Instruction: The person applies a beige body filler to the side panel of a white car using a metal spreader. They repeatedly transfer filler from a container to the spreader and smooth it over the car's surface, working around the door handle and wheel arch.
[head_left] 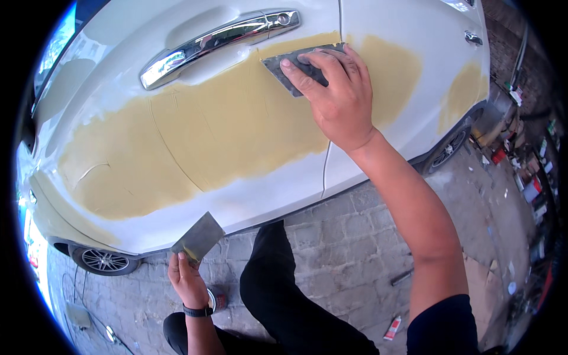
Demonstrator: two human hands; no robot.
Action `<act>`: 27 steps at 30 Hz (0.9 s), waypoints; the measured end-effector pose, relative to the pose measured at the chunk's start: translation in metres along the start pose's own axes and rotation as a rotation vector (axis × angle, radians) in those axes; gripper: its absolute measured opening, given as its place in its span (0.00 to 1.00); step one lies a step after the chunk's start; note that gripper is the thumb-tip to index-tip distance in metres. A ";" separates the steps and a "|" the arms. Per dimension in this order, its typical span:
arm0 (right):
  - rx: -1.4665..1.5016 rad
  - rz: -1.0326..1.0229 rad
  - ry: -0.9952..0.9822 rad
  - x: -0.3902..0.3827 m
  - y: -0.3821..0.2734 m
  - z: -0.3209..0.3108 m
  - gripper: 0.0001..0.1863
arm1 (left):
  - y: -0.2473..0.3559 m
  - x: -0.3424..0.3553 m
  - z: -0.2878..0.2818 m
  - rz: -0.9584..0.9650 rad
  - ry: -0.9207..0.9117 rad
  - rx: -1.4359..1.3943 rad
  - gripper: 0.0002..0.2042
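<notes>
My right hand [340,103] grips a dark grey flat spreader [281,77] against the yellow filler coat [177,148] on the white car door [236,207], just below and right of the chrome handle [213,41], at the seam between the doors. My left hand [188,284] holds a grey rectangular metal plate [201,231] with a smear of yellow on it, low in front of the door. A round open can [218,299] stands on the ground behind my left wrist, partly hidden.
The car's wheels [103,257] show at both sides. My dark-trousered leg [272,278] reaches toward the sill over paving [343,248]. A small red-and-white tube [391,328] lies at the lower right, with cardboard and assorted clutter [532,189] along the right edge. Hoses lie at the lower left.
</notes>
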State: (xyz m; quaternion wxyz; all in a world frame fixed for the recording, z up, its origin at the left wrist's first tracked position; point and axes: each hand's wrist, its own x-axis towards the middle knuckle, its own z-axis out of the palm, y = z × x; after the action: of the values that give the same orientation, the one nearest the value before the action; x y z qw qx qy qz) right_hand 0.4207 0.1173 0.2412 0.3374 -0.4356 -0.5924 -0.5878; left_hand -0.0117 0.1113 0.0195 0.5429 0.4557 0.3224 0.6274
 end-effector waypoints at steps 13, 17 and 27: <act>0.013 0.030 -0.043 -0.018 -0.007 0.011 0.21 | 0.000 0.000 -0.001 -0.003 -0.009 -0.002 0.12; 0.008 0.094 -0.097 -0.060 -0.033 0.003 0.21 | -0.003 0.000 -0.009 0.010 -0.050 0.003 0.12; 0.048 0.259 -0.156 -0.178 -0.104 0.004 0.18 | 0.001 -0.002 -0.017 -0.048 -0.070 0.060 0.14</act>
State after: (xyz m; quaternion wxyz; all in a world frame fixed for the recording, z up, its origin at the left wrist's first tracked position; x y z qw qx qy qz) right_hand 0.3966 0.1076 0.0368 0.3735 -0.5444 -0.5699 -0.4892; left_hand -0.0277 0.1102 0.0136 0.5550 0.4854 0.3328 0.5879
